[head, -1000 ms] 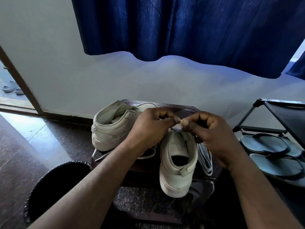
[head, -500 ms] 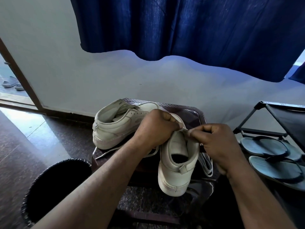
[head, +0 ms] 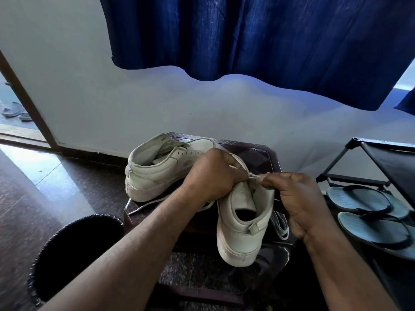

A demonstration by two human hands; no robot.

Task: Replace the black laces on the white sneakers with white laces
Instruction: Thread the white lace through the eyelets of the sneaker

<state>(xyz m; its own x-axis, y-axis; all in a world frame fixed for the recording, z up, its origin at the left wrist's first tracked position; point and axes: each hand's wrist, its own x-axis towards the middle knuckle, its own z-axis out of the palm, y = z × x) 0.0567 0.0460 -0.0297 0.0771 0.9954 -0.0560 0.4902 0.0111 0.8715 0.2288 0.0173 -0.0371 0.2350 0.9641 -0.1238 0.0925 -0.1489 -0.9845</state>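
a person is working a white lace (head: 256,176) at the top of a white sneaker (head: 242,227) that is standing heel toward the camera on a dark worktop (head: 262,151). the left hand (head: 213,176) is curling over the front of the shoe, its fingers (head: 238,163) closing on the lace where it is leaving the upper. the right hand (head: 298,198) is sitting just beside the shoe's collar, thumb and forefinger pinching the other end of the same lace, so a short span is stretching between the two hands. a second white sneaker (head: 161,169) is lying on its side farther back and to the left on the worktop, with a loose lace (head: 143,204) trailing from under it toward the near edge. a folded bundle of white lace (head: 280,223) is resting just right of the upright shoe, partly behind the right hand. a black bin (head: 74,254) is standing on the floor at lower left, and a pair of grey sandals (head: 370,214) is sitting on a low rack at right. a blue curtain (head: 258,37) is hanging above.
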